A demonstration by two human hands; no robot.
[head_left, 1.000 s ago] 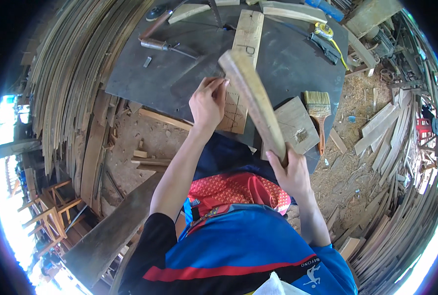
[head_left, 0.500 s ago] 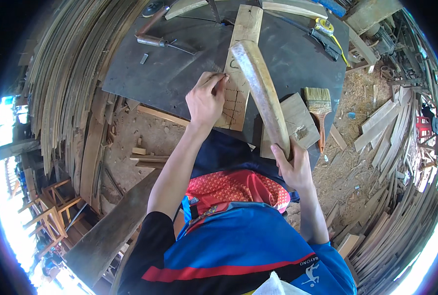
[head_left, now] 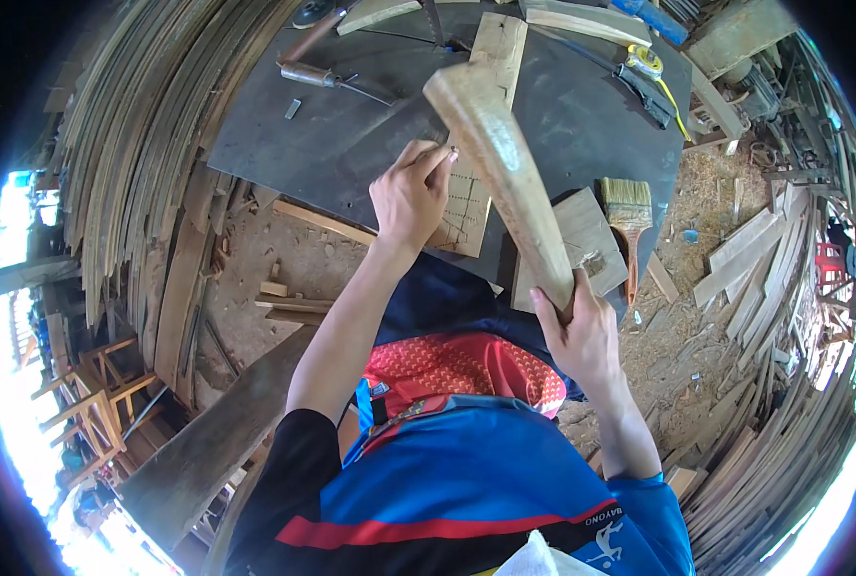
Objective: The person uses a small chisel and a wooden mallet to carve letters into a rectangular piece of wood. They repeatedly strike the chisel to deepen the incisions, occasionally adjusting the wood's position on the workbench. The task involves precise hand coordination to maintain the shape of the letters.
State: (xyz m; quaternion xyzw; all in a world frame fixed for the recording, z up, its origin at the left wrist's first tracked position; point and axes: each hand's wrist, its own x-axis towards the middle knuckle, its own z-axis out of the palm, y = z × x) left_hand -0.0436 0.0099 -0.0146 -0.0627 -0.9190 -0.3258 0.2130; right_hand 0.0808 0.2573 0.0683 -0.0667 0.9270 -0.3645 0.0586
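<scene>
My right hand (head_left: 581, 331) grips the lower end of a long wooden club-like stick (head_left: 505, 173), raised and tilted up to the left over the dark workbench (head_left: 351, 125). My left hand (head_left: 410, 197) pinches a small thin metal tool (head_left: 450, 151) against a pale wooden board (head_left: 481, 134) that lies lengthwise on the bench; the board carries pencil grid marks near my fingers. The stick's upper end hangs just above the left hand's fingertips.
A paintbrush (head_left: 627, 216) lies on a square wood block (head_left: 577, 240) at the bench's right. A chisel-like tool (head_left: 327, 77) and a tape measure (head_left: 644, 62) lie farther back. Stacks of curved wooden slats (head_left: 140, 163) flank the left; offcuts and sawdust cover the ground at right.
The stick in my right hand has swung upward and to the left, its head now over the board. My left hand stays at the board.
</scene>
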